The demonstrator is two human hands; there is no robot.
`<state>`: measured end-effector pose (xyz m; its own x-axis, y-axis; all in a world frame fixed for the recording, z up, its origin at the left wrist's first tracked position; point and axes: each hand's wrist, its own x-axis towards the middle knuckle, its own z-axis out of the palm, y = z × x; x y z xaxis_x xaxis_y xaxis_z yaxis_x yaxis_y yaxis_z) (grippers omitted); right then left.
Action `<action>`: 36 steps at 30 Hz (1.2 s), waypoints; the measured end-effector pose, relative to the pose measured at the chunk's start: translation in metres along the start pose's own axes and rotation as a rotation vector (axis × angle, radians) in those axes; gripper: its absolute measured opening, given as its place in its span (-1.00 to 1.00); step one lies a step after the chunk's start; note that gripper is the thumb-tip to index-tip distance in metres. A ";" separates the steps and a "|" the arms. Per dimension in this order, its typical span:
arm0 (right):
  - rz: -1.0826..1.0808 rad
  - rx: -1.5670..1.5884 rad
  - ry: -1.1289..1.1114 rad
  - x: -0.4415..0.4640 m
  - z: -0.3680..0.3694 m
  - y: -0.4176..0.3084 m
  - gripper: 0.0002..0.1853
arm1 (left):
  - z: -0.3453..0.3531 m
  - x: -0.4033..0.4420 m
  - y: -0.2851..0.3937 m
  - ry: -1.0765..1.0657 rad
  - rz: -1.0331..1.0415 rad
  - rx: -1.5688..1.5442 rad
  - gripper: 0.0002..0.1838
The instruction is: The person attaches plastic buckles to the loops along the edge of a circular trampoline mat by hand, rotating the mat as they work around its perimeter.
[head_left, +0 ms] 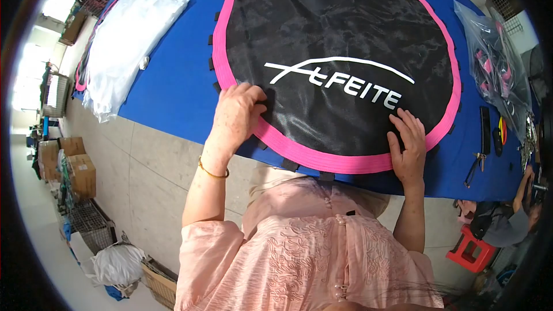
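Beneath and around the table: pale floor (144,161), jointed.
- Table (167,101), one, blue-covered, spanning the view.
- Round black fabric (340,29), one, pink-bordered and dark-tabbed, flat on the table before the person, near edge at the table's front.
- Clear plastic (138,29), crumpled, at the table's left, hanging over the edge.
- Transparent bag (498,57), pink and dark contents, at the right.
- White lettering (357,89), on the fabric's near half.
- Cardboard boxes (80,175), stacked, floor left.
- Red stool (472,250), floor right.
- Left hand (236,109), fingers curled toward thumb, covering near-left border (whether cloth is pinched, cannot tell).
- Right hand (410,138), fingers loosely spread, gripping nothing, resting across near-right border.
- Dark slim tool (485,132), right of the fabric.
- Bangle (214,170), left wrist.
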<state>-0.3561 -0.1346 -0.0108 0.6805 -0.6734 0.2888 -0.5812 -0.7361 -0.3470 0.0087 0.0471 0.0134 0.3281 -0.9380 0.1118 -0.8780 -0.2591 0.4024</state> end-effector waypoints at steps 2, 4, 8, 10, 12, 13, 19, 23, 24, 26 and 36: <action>-0.004 -0.003 0.005 0.001 0.001 0.000 -0.65 | 0.000 0.003 -0.010 0.043 -0.004 -0.064 -0.80; -0.013 -0.006 0.024 0.000 0.002 0.000 -0.63 | 0.001 0.002 -0.006 0.030 0.005 -0.031 -0.81; -0.004 -0.009 0.015 0.000 0.001 0.000 -0.65 | 0.007 -0.007 0.021 -0.003 0.083 0.082 -0.84; 0.004 0.006 0.005 0.001 -0.001 -0.002 -0.65 | 0.009 -0.011 0.034 -0.027 0.104 0.082 -0.85; 0.003 0.010 0.006 0.001 -0.002 -0.002 -0.65 | 0.011 -0.012 0.038 -0.022 0.122 0.073 -0.85; 0.001 0.017 0.008 0.001 -0.002 -0.003 -0.65 | 0.012 -0.012 0.038 -0.002 0.126 0.062 -0.85; 0.003 0.027 0.017 0.002 -0.001 -0.003 -0.65 | 0.017 -0.014 0.056 -0.033 0.218 0.045 -0.83; 0.016 0.025 0.030 0.002 -0.002 -0.003 -0.64 | 0.025 -0.016 0.070 -0.008 0.272 -0.024 -0.83; 0.006 0.030 0.036 0.002 -0.001 -0.003 -0.64 | 0.023 -0.015 0.070 -0.014 0.262 -0.056 -0.82; -0.011 0.033 0.055 0.001 0.000 -0.003 -0.64 | 0.026 -0.012 0.066 0.013 0.235 -0.063 -0.81; -0.014 0.068 0.083 0.008 0.009 -0.021 -0.64 | 0.036 -0.010 0.090 -0.030 0.302 -0.115 -0.82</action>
<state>-0.3344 -0.1236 -0.0089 0.6476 -0.6685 0.3658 -0.5385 -0.7411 -0.4009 -0.0862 0.0245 0.0159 0.0472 -0.9753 0.2158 -0.8884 0.0578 0.4555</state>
